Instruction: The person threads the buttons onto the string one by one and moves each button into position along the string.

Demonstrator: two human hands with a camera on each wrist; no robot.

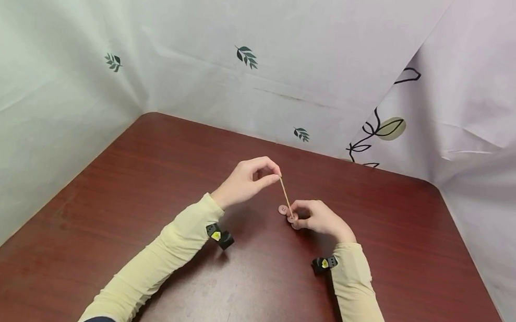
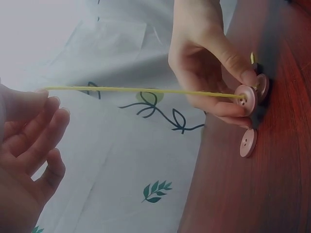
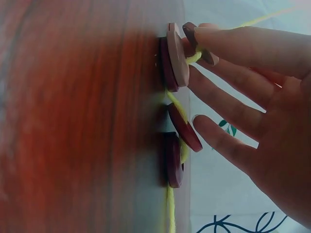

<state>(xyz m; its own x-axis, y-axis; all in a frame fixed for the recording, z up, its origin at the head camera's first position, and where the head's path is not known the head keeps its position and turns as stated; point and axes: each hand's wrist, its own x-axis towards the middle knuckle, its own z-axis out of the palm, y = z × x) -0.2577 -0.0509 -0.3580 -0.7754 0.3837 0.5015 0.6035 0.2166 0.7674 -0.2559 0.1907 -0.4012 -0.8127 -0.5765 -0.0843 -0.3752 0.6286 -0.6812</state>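
My left hand pinches one end of a yellow cord between thumb and fingertips. Taut and slanting in the head view, the cord runs down into a hole of a pink button. My right hand pinches that button just above the table. Below the right hand, in the right wrist view, the cord also passes through darker buttons by the tabletop. A pale pink button stands near the right fingertips. Another pink button lies flat beside the right hand, with no cord visible in its holes.
The reddish-brown wooden table extends on all sides of the hands. White cloth with leaf prints hangs behind and beside it. Black cameras are strapped to both wrists, over cream sleeves.
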